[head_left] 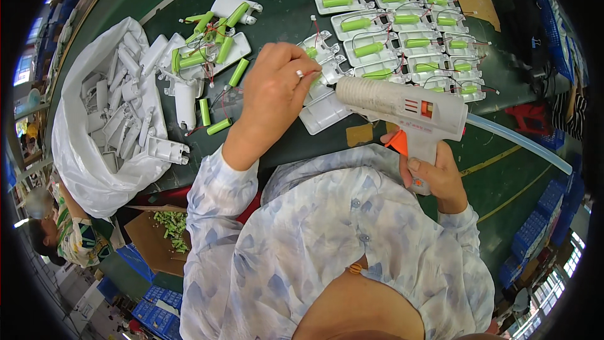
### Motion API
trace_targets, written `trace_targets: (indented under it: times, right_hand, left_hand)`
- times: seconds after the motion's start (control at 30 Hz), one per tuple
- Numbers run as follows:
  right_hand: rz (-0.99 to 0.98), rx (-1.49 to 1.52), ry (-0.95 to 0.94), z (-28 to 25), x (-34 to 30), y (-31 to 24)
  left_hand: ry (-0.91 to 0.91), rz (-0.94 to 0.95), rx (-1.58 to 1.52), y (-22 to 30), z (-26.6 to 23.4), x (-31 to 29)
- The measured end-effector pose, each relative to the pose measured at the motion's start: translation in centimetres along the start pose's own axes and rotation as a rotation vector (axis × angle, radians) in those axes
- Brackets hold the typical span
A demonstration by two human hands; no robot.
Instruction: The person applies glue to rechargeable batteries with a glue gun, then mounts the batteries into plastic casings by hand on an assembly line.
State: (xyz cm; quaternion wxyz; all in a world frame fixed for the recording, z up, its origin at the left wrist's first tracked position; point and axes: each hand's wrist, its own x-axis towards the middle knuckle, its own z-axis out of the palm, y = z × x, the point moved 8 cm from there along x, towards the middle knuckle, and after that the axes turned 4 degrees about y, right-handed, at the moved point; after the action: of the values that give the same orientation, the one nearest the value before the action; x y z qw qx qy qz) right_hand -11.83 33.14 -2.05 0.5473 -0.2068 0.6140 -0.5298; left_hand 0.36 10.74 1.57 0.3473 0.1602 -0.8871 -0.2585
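Observation:
My right hand point(437, 173) grips the handle of a white glue gun point(402, 104), one finger at its orange trigger point(397, 142). A pale glue stick point(522, 141) sticks out of the gun's back end. The dark nozzle is close to the fingertips of my left hand point(274, 97), over a white plastic housing point(324, 115). Those fingers are pinched on a thin red wire point(311, 73); a small white piece shows beside it. Just beyond, a green battery point(311, 52) sits partly hidden in a white housing. Whether glue is coming out, I cannot tell.
Rows of white housings with green batteries point(368, 50) cover the far right of the green table. To the left are loose wired batteries point(238, 72) and a white bag point(82, 170) of housings. A cardboard box point(148, 239) stands below; another person point(78, 233) is at far left.

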Motion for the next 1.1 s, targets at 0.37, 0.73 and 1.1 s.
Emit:
trace_targets:
  times: [0.37,0.73,1.1]
  right_hand:
    - [0.034,-0.016,0.003,-0.3,-0.3,0.3]
    - [-0.049,-0.007,0.011,0.5,1.3,-0.5]
    - [0.025,0.028,-0.078,0.4,0.2,0.8]
  left_hand:
    - [-0.005,0.051,0.154,-0.2,2.8,-0.7]
    - [0.042,-0.163,0.487,-3.2,-5.6,-2.6]
    - [-0.09,-0.203,0.758,-5.3,-4.7,-3.1]
